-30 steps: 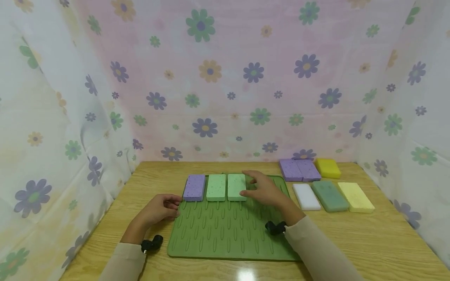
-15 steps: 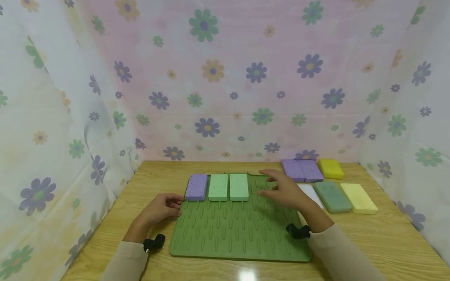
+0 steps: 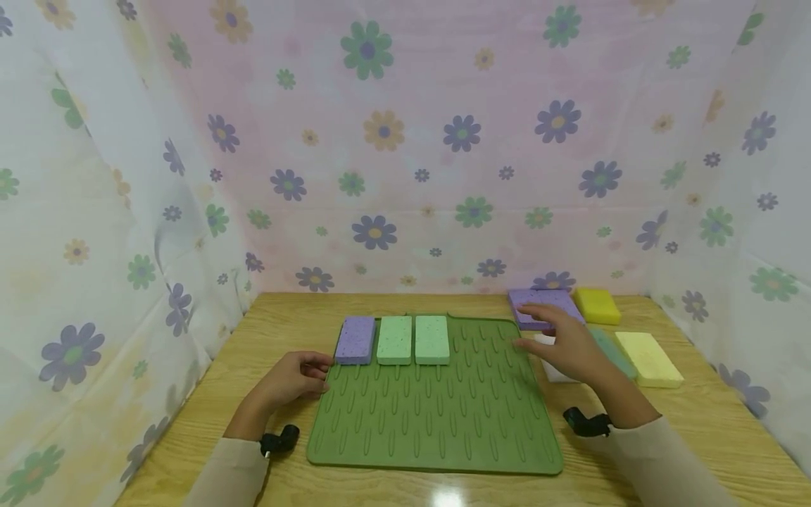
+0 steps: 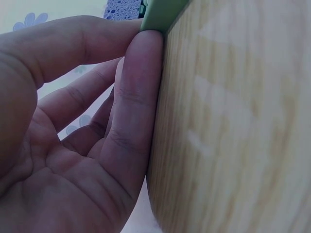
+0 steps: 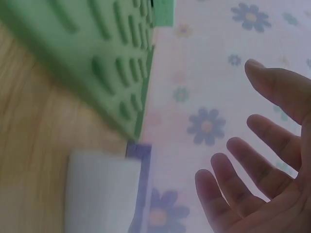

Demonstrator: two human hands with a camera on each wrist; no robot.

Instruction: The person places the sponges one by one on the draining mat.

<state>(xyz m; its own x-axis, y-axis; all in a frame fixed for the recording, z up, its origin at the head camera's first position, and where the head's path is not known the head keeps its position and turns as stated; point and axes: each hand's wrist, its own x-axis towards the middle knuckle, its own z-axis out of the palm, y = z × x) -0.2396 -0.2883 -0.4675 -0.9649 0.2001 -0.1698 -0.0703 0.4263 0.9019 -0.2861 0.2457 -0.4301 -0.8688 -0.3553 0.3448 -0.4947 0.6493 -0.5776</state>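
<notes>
Hands at a green ridged mat, seen from your head and both wrists. Your left hand (image 3: 286, 380) lies at the left edge of the mat (image 3: 431, 422); in the left wrist view your thumb and one finger come together at that edge and touch it, though whether they pinch it or merely rest against it cannot be told. Your right hand (image 3: 570, 348) is raised beyond the mat's right edge, thumb and fingers spread well apart with only air between them, its palm overlapping the white sponge block (image 3: 556, 370) and its fingertips the purple sponges (image 3: 535, 299) as seen from the head. Along the mat's far edge, left to right: a speckled purple sponge (image 3: 356, 338) and two mint-green sponges (image 3: 395, 338), spaced slightly apart. Right of your right hand: a pale yellow sponge (image 3: 649, 359); behind, a bright yellow one.
</notes>
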